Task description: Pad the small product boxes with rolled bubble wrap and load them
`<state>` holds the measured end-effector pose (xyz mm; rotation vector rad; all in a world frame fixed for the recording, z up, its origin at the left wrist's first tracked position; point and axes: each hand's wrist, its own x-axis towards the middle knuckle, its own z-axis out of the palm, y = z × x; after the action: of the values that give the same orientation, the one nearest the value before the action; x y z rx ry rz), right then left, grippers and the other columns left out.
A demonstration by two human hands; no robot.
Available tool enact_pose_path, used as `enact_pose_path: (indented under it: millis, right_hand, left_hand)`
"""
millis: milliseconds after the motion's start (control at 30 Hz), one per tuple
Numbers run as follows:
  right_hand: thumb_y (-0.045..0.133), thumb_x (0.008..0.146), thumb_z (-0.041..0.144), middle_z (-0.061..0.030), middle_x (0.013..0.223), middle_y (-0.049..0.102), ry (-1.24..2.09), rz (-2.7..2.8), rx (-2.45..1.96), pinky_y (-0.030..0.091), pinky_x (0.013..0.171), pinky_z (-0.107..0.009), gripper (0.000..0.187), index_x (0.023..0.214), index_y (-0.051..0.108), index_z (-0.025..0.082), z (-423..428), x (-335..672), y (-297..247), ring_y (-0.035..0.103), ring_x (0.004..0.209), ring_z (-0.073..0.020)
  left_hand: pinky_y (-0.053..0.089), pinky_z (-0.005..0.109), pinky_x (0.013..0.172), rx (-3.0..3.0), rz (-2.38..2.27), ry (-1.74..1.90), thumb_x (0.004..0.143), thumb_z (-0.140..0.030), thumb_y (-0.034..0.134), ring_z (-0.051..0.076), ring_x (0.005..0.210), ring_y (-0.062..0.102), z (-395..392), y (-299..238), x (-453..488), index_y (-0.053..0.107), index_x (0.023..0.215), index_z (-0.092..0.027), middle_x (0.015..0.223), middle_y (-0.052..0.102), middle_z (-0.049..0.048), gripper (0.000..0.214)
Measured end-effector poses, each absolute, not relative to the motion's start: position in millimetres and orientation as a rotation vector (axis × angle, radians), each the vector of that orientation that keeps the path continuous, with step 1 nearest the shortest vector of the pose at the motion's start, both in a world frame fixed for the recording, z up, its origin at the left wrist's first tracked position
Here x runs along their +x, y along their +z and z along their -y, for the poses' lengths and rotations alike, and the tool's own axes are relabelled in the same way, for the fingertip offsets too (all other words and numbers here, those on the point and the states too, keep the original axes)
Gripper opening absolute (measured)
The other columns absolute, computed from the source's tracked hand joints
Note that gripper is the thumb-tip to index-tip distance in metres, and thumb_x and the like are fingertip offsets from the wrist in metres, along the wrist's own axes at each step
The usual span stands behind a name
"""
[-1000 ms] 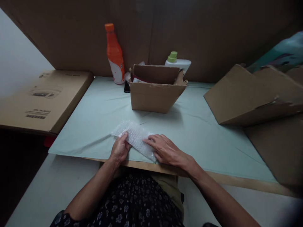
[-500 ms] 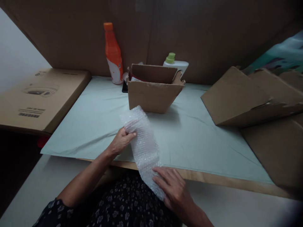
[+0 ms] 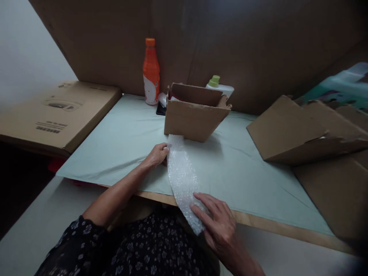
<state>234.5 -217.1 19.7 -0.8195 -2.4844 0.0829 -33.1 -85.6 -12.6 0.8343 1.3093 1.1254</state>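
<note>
A strip of clear bubble wrap [image 3: 184, 172] slants from the front of the small cardboard box down over the table's near edge. My left hand [image 3: 158, 154] pinches its upper left edge, thumb and fingers closed. At the lower end, my right hand [image 3: 220, 222] has the wrap between its fingers, with two fingers stretched over the top face. The right thumb is mostly hidden. Behind the strip stands the open cardboard box [image 3: 195, 119], flaring toward its top, with something red and white partly visible inside.
An orange bottle [image 3: 151, 76], a dark flat object [image 3: 161, 109] and a white bottle with a green cap [image 3: 220, 87] stand or lie around the box. A flat carton [image 3: 66, 115] is on the left. Open cardboard boxes [image 3: 290, 130] crowd the right side of the cloth-covered table [image 3: 120, 138].
My left hand has shifted from across the bubble wrap to its upper left edge, and the strip now lies straighter. My right hand keeps to the lower end. The camera view has turned slightly.
</note>
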Motion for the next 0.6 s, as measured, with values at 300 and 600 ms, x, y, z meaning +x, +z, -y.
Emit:
enact_pose_path:
  millis: [300, 600]
  right_hand:
    - [0.046, 0.083, -0.004, -0.0135, 0.125, 0.07, -0.101, 2.532, -0.82, 0.051, 0.089, -0.044, 0.043, 0.115, 0.065, 0.018, 214, 237, 1, 0.059, 0.119, -0.0282]
    - [0.046, 0.082, -0.002, -0.0102, 0.121, 0.071, -0.07, 2.446, -0.886, 0.05, 0.089, -0.043, 0.047, 0.118, 0.063, 0.022, 208, 238, 13, 0.063, 0.113, -0.0266]
  left_hand:
    - [0.052, 0.032, 0.051, 0.803, -1.353, 0.984, 0.069, -0.003, 0.064, 0.018, 0.038, 0.056, 63, -16, -50, 0.071, 0.073, -0.015, 0.042, 0.057, 0.0015, 0.015]
    - [0.05, 0.028, 0.051, 0.694, -1.284, 1.057, 0.076, -0.008, 0.072, 0.015, 0.038, 0.055, 64, -14, -51, 0.071, 0.079, -0.016, 0.044, 0.052, -0.0012, 0.008]
